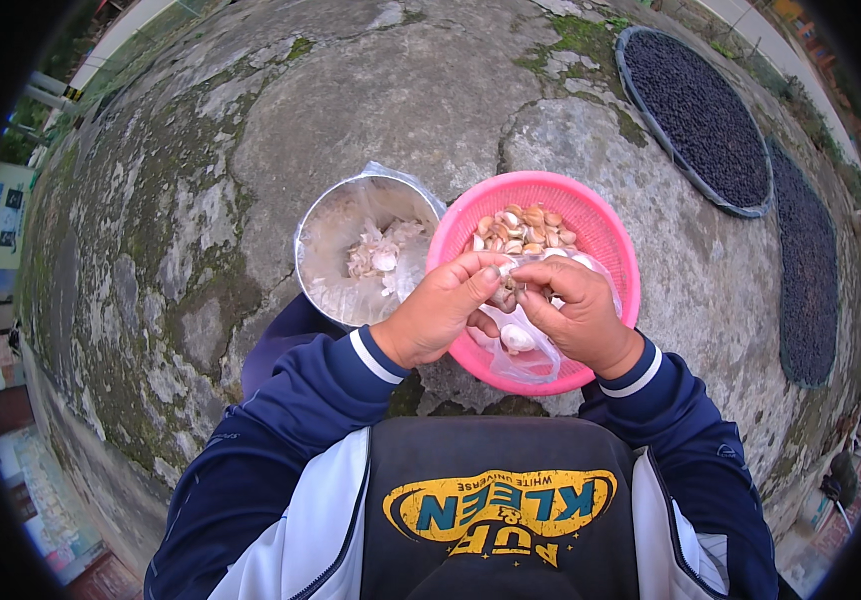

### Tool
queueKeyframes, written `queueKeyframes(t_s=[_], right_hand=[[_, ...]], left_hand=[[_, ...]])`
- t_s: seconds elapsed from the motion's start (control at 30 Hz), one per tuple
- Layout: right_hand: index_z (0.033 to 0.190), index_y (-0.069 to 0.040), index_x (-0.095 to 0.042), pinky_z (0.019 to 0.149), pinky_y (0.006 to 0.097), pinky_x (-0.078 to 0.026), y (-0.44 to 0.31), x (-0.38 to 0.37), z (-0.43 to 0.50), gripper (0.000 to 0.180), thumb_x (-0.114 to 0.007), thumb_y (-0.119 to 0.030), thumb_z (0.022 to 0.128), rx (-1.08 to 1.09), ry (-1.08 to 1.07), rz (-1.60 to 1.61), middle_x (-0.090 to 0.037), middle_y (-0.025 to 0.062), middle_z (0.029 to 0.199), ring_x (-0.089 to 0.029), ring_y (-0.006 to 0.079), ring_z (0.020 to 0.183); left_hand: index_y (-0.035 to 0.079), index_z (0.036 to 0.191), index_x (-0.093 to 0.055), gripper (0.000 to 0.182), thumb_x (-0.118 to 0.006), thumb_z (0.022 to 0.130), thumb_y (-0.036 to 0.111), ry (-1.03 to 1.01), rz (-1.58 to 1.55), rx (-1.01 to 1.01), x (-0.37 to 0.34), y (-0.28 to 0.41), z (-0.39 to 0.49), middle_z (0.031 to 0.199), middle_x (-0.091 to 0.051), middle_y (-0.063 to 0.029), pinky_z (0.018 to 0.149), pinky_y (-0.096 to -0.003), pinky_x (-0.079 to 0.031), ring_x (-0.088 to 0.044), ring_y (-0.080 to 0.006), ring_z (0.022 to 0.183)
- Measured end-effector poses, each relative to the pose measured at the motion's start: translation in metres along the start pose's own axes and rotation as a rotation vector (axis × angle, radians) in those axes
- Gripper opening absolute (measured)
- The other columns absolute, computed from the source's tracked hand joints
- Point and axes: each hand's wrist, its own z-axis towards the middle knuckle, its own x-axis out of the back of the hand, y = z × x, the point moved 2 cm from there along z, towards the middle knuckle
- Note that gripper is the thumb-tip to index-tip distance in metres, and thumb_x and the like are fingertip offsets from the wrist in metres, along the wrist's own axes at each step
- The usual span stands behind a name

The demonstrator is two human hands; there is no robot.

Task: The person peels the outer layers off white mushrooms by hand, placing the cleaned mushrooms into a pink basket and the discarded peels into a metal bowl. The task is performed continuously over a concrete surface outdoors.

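Both hands hold a garlic bulb [505, 294] between their fingertips, over a pink plastic basket [629, 277]. My left hand [449, 304] grips it from the left, and my right hand [577, 311] pinches it from the right with thumb and forefinger. Loose garlic cloves [524, 229] lie in the far half of the basket. Nearer me a thin clear plastic bag [524, 369] holds whole garlic bulbs, one [517, 339] showing below my hands. At the left, touching the basket, stands a round container lined with a plastic bag [325, 225]; papery garlic skins [385, 251] lie inside it.
Cracked concrete ground [370, 97] with patches of moss surrounds the containers. At the upper right lies a large round tray of small dark berries or seeds [697, 112], with a second spread of them [809, 270] beside it. A road [783, 56] runs beyond.
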Motion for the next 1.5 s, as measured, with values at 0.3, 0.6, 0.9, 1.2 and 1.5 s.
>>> queueKeyframes(t_s=[0.3, 0.6, 0.9, 1.2, 1.5], right_hand=[[0.089, -0.002, -0.067, 0.058, 0.0297, -0.046, -0.004, 0.002, 0.001, 0.012, -0.063, 0.0, 0.078, 0.039, -0.003, -0.125, -0.058, 0.0084, 0.071, -0.057, 0.0196, 0.063], [0.083, -0.001, -0.06, 0.054, 0.0274, -0.045, 0.004, -0.006, -0.004, 0.002, -0.059, -0.001, 0.081, -0.066, 0.035, 0.022, -0.058, 0.0057, 0.069, -0.055, 0.0136, 0.058], [0.089, -0.002, -0.052, 0.046, 0.024, -0.044, 0.01, -0.01, -0.006, 0.001, -0.051, -0.002, 0.088, -0.665, 0.149, 1.054, -0.053, 0.0044, 0.07, -0.048, 0.0081, 0.05], [0.088, -0.005, -0.05, 0.047, 0.0198, -0.041, 0.017, -0.012, -0.007, 0.011, -0.057, -0.012, 0.092, -0.499, 0.1, 0.811, -0.053, 0.0009, 0.071, -0.048, 0.0047, 0.053], [0.086, -0.005, -0.049, 0.047, 0.0201, -0.04, 0.03, -0.003, -0.004, 0.011, -0.05, -0.011, 0.096, -0.537, 0.259, 0.696, -0.051, 0.0016, 0.066, -0.048, 0.0062, 0.053]], left_hand=[[0.003, 0.116, -0.05, 0.034, -0.055, 0.094, 0.029, 0.015, 0.134, -0.024, 0.007, -0.006, 0.004, 0.093, -0.059, -0.0055, 0.062, -0.0234, -0.051, -0.058, -0.0107, 0.079], [0.004, 0.117, -0.049, 0.034, -0.056, 0.094, 0.028, 0.028, 0.168, -0.025, 0.005, -0.004, 0.002, 0.088, -0.057, -0.0048, 0.058, -0.0207, -0.046, -0.054, -0.0088, 0.074], [0.004, 0.122, -0.047, 0.036, -0.056, 0.094, 0.026, -0.06, 0.097, -0.069, 0.003, -0.003, 0.002, 0.092, -0.058, -0.0037, 0.063, -0.0216, -0.046, -0.054, -0.0086, 0.076], [0.005, 0.12, -0.047, 0.035, -0.057, 0.093, 0.025, -0.009, 0.084, -0.065, 0.002, -0.003, 0.003, 0.09, -0.056, -0.0032, 0.061, -0.0221, -0.046, -0.053, -0.0083, 0.073], [0.01, 0.116, -0.046, 0.029, -0.057, 0.093, 0.024, -0.105, -0.055, -0.025, 0.001, -0.001, -0.001, 0.098, -0.057, -0.0057, 0.064, -0.0231, -0.044, -0.053, -0.0107, 0.077]])
